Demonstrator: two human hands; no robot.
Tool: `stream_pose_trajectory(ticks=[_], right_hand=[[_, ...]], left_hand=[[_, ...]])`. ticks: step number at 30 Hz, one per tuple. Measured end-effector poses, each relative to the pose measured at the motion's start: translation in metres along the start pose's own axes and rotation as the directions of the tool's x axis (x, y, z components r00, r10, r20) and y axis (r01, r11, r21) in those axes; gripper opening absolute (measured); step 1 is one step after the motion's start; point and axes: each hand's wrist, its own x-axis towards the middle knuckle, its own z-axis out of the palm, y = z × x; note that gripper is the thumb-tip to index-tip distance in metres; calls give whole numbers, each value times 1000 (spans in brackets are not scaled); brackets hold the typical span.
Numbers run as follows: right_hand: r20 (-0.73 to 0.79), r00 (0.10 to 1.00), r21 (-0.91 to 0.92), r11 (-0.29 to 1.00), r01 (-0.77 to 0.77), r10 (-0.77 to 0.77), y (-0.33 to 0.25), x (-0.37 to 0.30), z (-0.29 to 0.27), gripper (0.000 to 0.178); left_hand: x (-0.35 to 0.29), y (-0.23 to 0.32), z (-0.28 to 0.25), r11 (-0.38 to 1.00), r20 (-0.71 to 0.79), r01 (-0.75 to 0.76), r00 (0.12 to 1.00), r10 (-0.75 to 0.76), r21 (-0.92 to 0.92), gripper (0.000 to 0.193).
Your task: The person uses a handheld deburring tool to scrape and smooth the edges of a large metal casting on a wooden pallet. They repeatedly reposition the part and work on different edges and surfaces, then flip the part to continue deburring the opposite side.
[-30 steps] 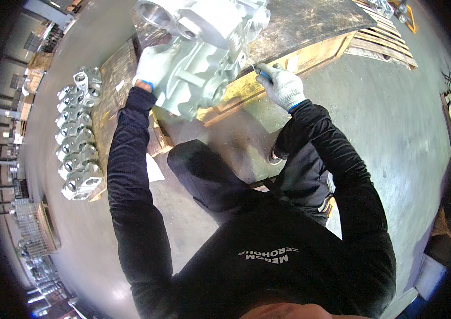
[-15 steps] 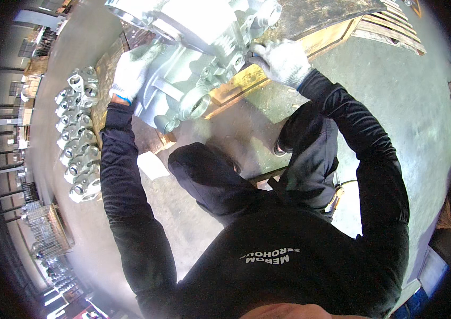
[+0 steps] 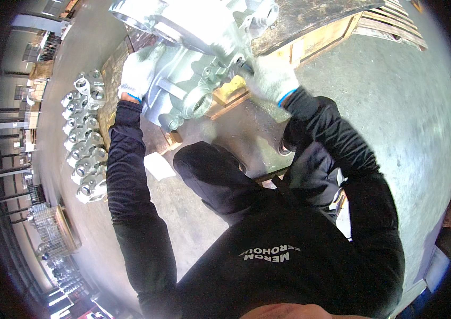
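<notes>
A large silvery metal casting (image 3: 180, 80) with round bored openings rests on the wooden worktop in front of me, partly washed out by glare. My left hand (image 3: 141, 72), in a white knit glove, grips its left side with the fingers reaching over the surface. On the other side my right hand (image 3: 274, 80), gloved the same way and slightly blurred, is closed round a short dark thing (image 3: 245, 69). Its tip is at a small round opening on the casting's right side. Most of that dark thing is hidden in the glove, so its kind does not show.
Several similar smaller castings (image 3: 84, 143) stand in rows on the floor at the left. A slatted wooden pallet (image 3: 393, 24) lies at the far right. On the floor near my left knee is a white sheet (image 3: 159, 166). The worktop has a wooden edge (image 3: 321, 40).
My right hand has moved left and slightly down with the dark thing, closer to the casting. My left hand keeps its place on the casting. The whole view has shifted slightly.
</notes>
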Motion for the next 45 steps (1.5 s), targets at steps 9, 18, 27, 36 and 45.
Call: stream_pose_trajectory(ticks=[9,18,27,36,45], right_hand=[[254,963,265,951,-160,92,54,43,-10,46],[62,997,255,965,-56,41,36,-12,24,47],[45,978,-172,963,210,-205,41,5,-21,32],[-149,988,-34,998,-52,47,14,-14,40,33],[51,990,-120,984,134,-129,9,53,-32,32]], left_hand=[[1,-20,-1,964,22,-241,971,240,111,33],[10,-8,-11,978,39,162,985,-169,135,42],[70,48,-83,974,-695,-58,691,198,219,42],[140,91,-92,962,-241,-126,953,186,242,52],[149,93,-87,972,-204,-110,967,153,207,54]])
